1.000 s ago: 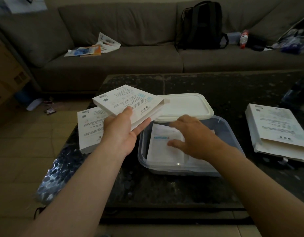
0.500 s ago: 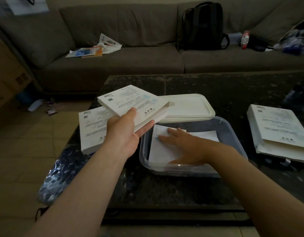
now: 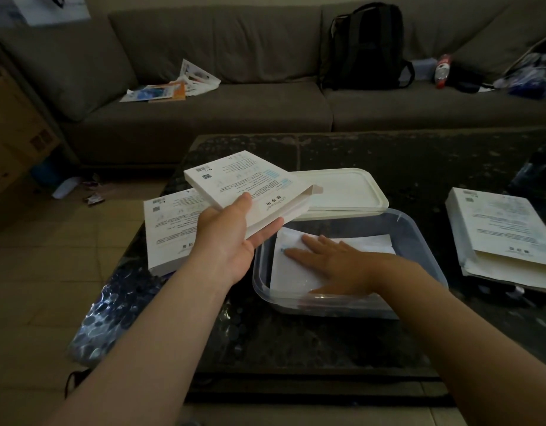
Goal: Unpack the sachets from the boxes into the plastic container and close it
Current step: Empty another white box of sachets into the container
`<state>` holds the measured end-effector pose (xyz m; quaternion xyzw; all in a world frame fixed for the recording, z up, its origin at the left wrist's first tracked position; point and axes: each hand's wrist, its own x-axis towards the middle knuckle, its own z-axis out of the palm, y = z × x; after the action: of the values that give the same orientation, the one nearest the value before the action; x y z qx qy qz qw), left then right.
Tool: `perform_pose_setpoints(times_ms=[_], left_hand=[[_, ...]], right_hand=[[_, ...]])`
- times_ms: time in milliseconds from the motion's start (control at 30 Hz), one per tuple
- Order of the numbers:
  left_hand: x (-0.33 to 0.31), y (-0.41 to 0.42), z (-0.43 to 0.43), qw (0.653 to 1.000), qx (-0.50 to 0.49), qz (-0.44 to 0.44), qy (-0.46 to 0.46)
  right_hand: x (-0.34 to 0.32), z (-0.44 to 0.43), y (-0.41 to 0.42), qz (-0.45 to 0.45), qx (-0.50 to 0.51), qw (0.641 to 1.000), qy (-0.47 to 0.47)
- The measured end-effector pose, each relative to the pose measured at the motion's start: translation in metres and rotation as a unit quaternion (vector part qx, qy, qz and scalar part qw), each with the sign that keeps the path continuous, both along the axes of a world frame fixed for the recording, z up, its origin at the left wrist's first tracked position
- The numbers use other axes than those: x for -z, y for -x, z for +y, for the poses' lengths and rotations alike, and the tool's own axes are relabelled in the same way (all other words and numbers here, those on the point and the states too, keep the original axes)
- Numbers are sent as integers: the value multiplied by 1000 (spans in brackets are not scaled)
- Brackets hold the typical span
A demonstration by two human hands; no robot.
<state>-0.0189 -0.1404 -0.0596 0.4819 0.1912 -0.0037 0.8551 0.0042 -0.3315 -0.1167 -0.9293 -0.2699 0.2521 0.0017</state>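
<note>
My left hand (image 3: 227, 241) grips an open-ended box (image 3: 247, 186), thumb on top; my right hand (image 3: 336, 262) presses flat, fingers straight, on the sachets (image 3: 291, 273) inside the plastic container (image 3: 419, 229). I'd judge this box emptied: next, put it down and fetch another before fitting the lid (image 3: 342, 189).

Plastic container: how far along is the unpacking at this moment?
Done: white sachets lie in the clear plastic container. In hand: the right hand presses flat on them, while the left hand holds an open-ended box above the container's left edge; whether it is empty cannot be told. Left: another box on the table at left, the boxes at right, and the lid, lying off behind the container.
</note>
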Motion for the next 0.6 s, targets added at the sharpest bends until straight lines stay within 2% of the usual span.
perform_pose_setpoints(times_ms=[133, 200, 267, 367, 433, 600], left_hand=[[-1, 3, -2, 1000, 11, 2, -8], [-1, 3, -2, 1000, 16, 1, -10], [-1, 3, 0, 1000, 16, 0, -7], [-1, 3, 1, 1000, 7, -4, 6], [-1, 2, 1, 1000, 4, -8, 13], [0, 1, -4, 1000, 2, -6, 19]], right_hand=[[-4, -1, 4, 12, 15, 1000, -25], [-10, 1, 9, 25, 77, 991, -102], [-17, 3, 13, -33, 176, 954, -242], [-26, 4, 18, -221, 236, 862, -389], [-32, 9, 22, -248, 257, 815, -456], [-26, 21, 22, -203, 278, 797, -497]])
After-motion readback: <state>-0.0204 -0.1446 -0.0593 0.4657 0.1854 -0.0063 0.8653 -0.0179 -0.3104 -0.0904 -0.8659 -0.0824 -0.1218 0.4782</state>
